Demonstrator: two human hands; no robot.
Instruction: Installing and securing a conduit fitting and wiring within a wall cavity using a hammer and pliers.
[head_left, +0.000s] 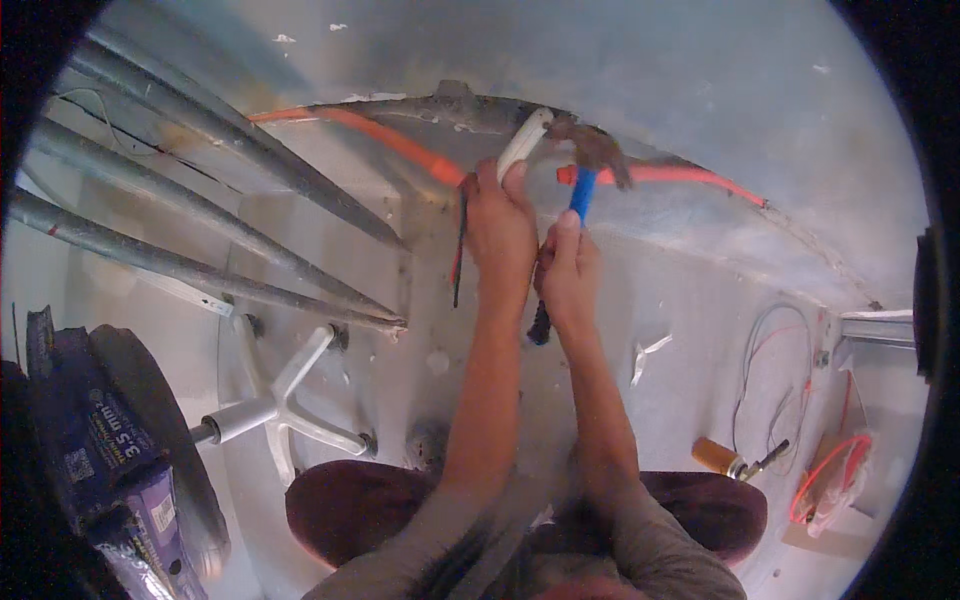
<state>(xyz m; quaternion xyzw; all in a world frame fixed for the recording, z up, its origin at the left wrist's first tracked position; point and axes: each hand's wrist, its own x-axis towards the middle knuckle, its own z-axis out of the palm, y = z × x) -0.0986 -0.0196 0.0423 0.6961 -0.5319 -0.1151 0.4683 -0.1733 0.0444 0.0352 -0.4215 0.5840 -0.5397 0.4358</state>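
1. Hammer point(585, 185), with a metal head and a blue shaft ending in a black grip, stood tilted before the wall point(740, 80), head uppermost.
2. The right hand point(568, 270) was closed around the hammer's shaft, the thumb lying along the blue part.
3. The left hand point(500, 215), just beside it, gripped a pale bar point(525, 143), which slanted up toward the groove point(480, 112); its lower part was hidden by the fingers.
4. The bar's upper end lay close to the hammer head; whether the two touched could not be told.
5. Orange conduit point(400, 145) ran in from the left toward the left hand, and an orange length point(670, 174) extended rightward behind the hammer.
6. Thin dark wires point(460, 250) hung beside the left wrist.
7. Grey pipes point(230, 225) slanted across the upper left, above a white chair base point(285, 405).
8. An orange canister point(715, 457) lay at lower right, near a clear bag point(838, 490).
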